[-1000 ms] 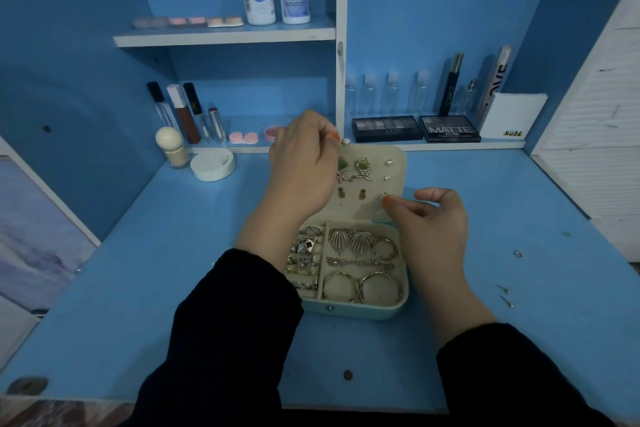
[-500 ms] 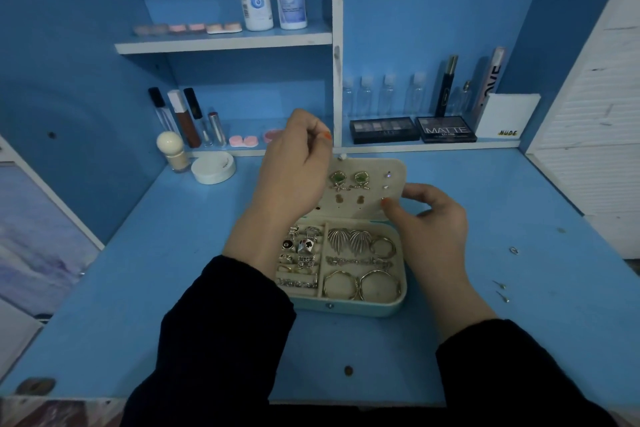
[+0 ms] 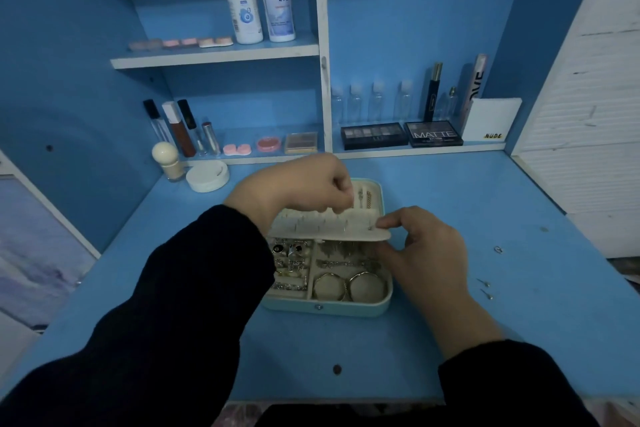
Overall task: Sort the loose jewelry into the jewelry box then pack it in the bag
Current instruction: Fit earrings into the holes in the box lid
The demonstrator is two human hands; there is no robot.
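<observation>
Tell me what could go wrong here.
1. The earring panel is tipped over the jewelry box, posts up, pinched by the left hand and right hand; if a grip slips, earrings might shake loose.
2. Small loose pieces lie on the desk at the right and could be overlooked.

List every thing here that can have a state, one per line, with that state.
jewelry box: open, on the desk
earring panel: tipped forward over the box, posts up
left hand: pinching at the panel's back
right hand: pinching the panel's right corner
hoops: in the front compartment
loose studs: on the desk, not boxed
DREAM EYE bottle: upright
</observation>
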